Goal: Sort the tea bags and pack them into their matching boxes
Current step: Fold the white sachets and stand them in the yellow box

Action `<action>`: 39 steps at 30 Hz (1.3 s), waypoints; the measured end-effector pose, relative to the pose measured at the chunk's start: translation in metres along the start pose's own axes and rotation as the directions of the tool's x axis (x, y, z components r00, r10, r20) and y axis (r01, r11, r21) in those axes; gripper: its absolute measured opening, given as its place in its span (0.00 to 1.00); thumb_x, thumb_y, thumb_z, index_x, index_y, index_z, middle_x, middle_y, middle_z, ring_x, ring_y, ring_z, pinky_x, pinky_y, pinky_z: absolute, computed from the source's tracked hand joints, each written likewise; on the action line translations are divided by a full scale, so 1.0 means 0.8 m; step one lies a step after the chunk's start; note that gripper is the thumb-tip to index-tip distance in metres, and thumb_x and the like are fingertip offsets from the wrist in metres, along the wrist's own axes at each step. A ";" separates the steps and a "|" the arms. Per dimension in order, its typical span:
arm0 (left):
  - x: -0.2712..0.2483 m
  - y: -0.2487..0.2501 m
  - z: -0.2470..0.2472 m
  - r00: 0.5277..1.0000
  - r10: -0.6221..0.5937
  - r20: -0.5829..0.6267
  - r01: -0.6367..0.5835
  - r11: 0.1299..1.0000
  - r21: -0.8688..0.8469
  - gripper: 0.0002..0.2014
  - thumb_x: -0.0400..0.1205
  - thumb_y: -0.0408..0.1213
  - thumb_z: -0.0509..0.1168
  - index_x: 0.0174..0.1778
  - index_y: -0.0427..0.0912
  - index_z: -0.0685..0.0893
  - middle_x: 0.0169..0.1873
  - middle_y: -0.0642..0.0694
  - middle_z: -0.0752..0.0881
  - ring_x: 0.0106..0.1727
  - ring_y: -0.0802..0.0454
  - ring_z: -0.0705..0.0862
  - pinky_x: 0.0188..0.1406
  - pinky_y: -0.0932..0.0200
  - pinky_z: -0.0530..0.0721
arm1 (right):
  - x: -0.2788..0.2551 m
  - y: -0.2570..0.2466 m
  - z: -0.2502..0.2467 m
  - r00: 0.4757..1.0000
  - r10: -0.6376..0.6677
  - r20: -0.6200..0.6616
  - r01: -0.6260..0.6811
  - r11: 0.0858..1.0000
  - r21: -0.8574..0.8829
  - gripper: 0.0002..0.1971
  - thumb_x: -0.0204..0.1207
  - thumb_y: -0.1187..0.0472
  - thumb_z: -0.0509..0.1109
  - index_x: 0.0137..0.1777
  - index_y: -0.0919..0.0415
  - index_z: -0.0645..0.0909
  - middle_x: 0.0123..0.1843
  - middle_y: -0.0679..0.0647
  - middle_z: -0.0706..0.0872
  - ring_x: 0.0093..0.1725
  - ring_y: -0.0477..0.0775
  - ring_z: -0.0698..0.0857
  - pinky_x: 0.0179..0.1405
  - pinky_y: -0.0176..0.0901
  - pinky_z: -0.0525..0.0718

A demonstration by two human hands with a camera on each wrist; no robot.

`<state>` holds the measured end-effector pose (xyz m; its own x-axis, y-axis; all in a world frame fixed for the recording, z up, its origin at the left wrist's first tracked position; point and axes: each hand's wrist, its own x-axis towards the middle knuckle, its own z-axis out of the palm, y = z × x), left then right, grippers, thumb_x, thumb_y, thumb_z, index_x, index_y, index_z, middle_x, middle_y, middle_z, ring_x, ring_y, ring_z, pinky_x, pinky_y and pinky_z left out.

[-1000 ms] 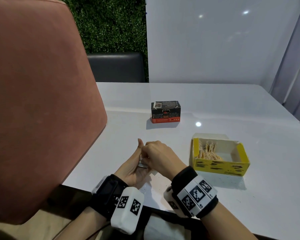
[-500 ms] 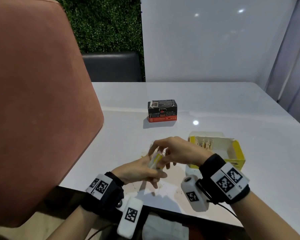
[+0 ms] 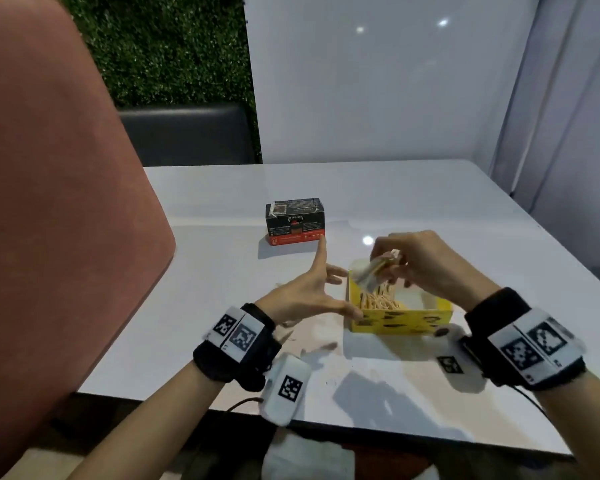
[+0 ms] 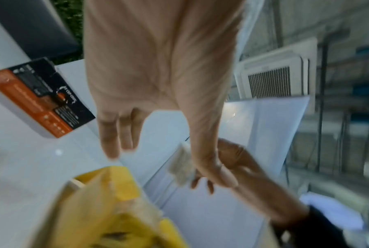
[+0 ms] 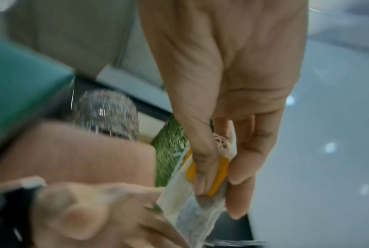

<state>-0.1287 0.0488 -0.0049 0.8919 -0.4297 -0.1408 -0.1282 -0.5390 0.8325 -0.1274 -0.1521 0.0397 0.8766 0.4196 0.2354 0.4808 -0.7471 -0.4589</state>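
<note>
My right hand (image 3: 392,263) pinches a small bunch of tea bags (image 3: 373,271) with yellow tags, held just above the left end of the open yellow box (image 3: 399,318). The right wrist view shows the thumb and fingers clamped on the tea bags (image 5: 202,182). Several tan tea bags (image 3: 378,299) stand inside the yellow box. My left hand (image 3: 317,289) is spread flat with straight fingers, its thumb tip at the yellow box's near left corner, holding nothing. A closed black and red box (image 3: 294,221) sits farther back on the white table (image 3: 205,306).
A pink chair back (image 3: 49,220) fills the left side of the head view. A dark chair (image 3: 184,133) stands behind the table's far edge, in front of a green hedge wall. A white panel rises behind the table.
My right hand has carried the tea bags from my left palm rightward to over the yellow box. My left hand has let go and spread its fingers beside the box.
</note>
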 end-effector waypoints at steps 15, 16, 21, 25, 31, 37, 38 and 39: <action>0.056 -0.033 0.031 0.996 -0.060 0.064 0.050 0.987 0.154 0.66 0.71 0.36 0.76 0.71 0.44 0.15 0.81 0.35 0.55 0.82 0.42 0.54 0.81 0.44 0.54 | 0.007 0.083 0.032 0.924 -0.037 0.380 0.307 0.667 -0.679 0.17 0.84 0.54 0.57 0.71 0.51 0.71 0.61 0.52 0.79 0.53 0.54 0.84 0.38 0.38 0.71; 0.057 -0.033 0.032 0.996 -0.058 0.065 0.048 0.988 0.147 0.66 0.72 0.35 0.76 0.71 0.45 0.15 0.81 0.35 0.55 0.82 0.42 0.55 0.81 0.45 0.54 | 0.009 0.082 0.036 0.919 -0.041 0.392 0.322 0.652 -0.687 0.17 0.84 0.55 0.56 0.72 0.52 0.70 0.63 0.52 0.78 0.54 0.54 0.84 0.39 0.39 0.73; 0.058 -0.033 0.038 0.997 -0.036 0.075 0.029 0.995 0.095 0.66 0.72 0.32 0.75 0.72 0.44 0.16 0.80 0.36 0.59 0.81 0.46 0.58 0.81 0.50 0.56 | 0.017 0.083 0.053 0.903 -0.077 0.423 0.370 0.638 -0.675 0.18 0.85 0.56 0.57 0.73 0.55 0.69 0.64 0.53 0.78 0.53 0.52 0.83 0.47 0.39 0.80; 0.056 -0.036 0.036 0.997 -0.043 0.071 0.037 0.995 0.088 0.66 0.72 0.34 0.76 0.72 0.43 0.16 0.81 0.36 0.56 0.82 0.46 0.55 0.81 0.50 0.54 | 0.013 0.084 0.041 0.915 -0.020 0.403 0.302 0.698 -0.650 0.20 0.82 0.56 0.60 0.73 0.53 0.67 0.64 0.52 0.78 0.44 0.52 0.81 0.35 0.34 0.72; 0.058 -0.038 0.036 0.996 -0.062 0.057 0.055 0.991 0.118 0.66 0.71 0.37 0.76 0.72 0.45 0.16 0.82 0.34 0.50 0.83 0.44 0.54 0.81 0.45 0.58 | 0.001 0.091 0.017 0.994 0.091 0.068 -0.058 0.923 -0.380 0.22 0.75 0.75 0.66 0.68 0.60 0.72 0.62 0.57 0.81 0.45 0.51 0.83 0.37 0.29 0.76; 0.059 -0.040 0.034 0.995 -0.060 0.074 0.051 0.993 0.110 0.67 0.71 0.36 0.77 0.71 0.47 0.15 0.82 0.34 0.48 0.83 0.43 0.54 0.80 0.44 0.60 | 0.017 0.070 0.040 0.885 0.434 0.168 -0.385 0.886 -0.257 0.04 0.72 0.69 0.73 0.40 0.71 0.84 0.41 0.60 0.88 0.37 0.57 0.85 0.31 0.36 0.81; 0.058 -0.040 0.033 0.995 -0.062 0.078 0.053 0.993 0.108 0.67 0.71 0.36 0.77 0.71 0.48 0.15 0.82 0.35 0.48 0.82 0.42 0.55 0.80 0.44 0.61 | 0.019 0.068 0.048 0.876 0.449 0.177 -0.399 0.880 -0.259 0.06 0.73 0.67 0.73 0.38 0.70 0.82 0.39 0.60 0.86 0.36 0.57 0.83 0.27 0.34 0.78; 0.058 -0.040 0.033 0.995 -0.063 0.083 0.054 0.993 0.103 0.67 0.71 0.35 0.77 0.71 0.48 0.15 0.82 0.35 0.47 0.82 0.42 0.56 0.79 0.44 0.62 | 0.022 0.068 0.054 0.869 0.462 0.179 -0.410 0.874 -0.262 0.07 0.74 0.65 0.73 0.39 0.70 0.81 0.39 0.60 0.84 0.36 0.57 0.81 0.26 0.35 0.77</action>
<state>-0.0946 0.0272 -0.0523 0.8593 -0.4535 -0.2363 -0.1241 -0.6333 0.7639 -0.0868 -0.1634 -0.0183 0.9807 0.1117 -0.1604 0.0646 -0.9597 -0.2733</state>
